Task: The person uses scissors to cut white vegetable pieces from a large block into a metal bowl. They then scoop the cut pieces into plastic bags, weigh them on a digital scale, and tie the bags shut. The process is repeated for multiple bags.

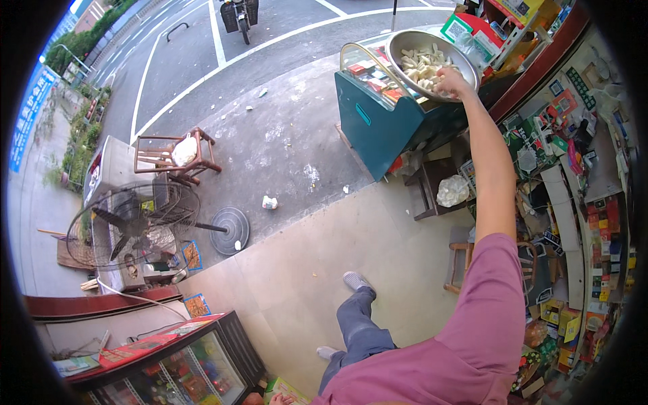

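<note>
A wide stainless steel bowl [391,58] is at the glass-topped display counter [374,119], tilted in my view. Pale, whitish food pieces [422,63] lie in it, too small to name surely. My right hand [452,83] reaches over the bowl's near rim, its fingers bent down at the pieces. Whether they pinch a piece or grip the rim is not clear. Only a bit of my left hand [281,400] shows at the bottom edge, near a green box [288,389] and the glass-door display fridge [202,364]; what it holds is hidden.
A pedestal fan [230,230] stands at the left by a wooden chair [205,152] holding a white bag. Under my right arm are a dark wooden stool [430,182] and a chair [458,258]. Cluttered shelves [577,243] line the right. A motorcycle [243,20] is outside.
</note>
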`<move>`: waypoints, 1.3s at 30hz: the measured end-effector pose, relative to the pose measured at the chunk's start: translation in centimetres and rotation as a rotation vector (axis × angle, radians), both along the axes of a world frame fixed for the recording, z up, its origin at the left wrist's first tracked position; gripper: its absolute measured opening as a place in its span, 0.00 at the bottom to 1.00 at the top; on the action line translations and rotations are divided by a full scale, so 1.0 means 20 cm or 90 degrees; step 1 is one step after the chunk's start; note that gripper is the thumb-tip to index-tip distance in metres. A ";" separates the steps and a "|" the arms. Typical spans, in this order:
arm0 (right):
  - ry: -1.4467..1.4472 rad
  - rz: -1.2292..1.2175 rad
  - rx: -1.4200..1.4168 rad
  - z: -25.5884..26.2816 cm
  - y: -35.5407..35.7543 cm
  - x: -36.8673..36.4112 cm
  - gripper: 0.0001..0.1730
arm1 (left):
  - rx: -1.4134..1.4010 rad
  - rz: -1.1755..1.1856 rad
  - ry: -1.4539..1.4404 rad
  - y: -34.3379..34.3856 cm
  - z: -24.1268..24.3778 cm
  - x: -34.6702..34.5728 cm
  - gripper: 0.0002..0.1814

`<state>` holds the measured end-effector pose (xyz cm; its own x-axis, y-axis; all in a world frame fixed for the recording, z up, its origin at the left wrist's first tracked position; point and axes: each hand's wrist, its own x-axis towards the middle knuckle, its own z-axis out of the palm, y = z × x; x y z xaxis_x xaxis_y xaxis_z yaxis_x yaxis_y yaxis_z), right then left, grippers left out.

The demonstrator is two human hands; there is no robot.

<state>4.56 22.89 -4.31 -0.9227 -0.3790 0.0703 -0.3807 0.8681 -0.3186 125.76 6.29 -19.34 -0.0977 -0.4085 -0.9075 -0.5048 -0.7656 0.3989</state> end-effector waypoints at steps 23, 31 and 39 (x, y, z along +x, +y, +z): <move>-0.428 0.059 -0.971 0.09 0.29 -0.13 0.14 | -0.213 -0.186 0.071 -0.30 0.06 -1.46 0.15; -0.554 -0.032 -1.245 0.06 0.22 -0.19 0.14 | -0.229 -0.268 0.126 -0.35 0.24 -1.80 0.15; -0.541 -0.001 -0.959 0.11 0.09 -0.22 0.09 | -0.210 -0.167 0.048 -0.34 0.13 -1.42 0.14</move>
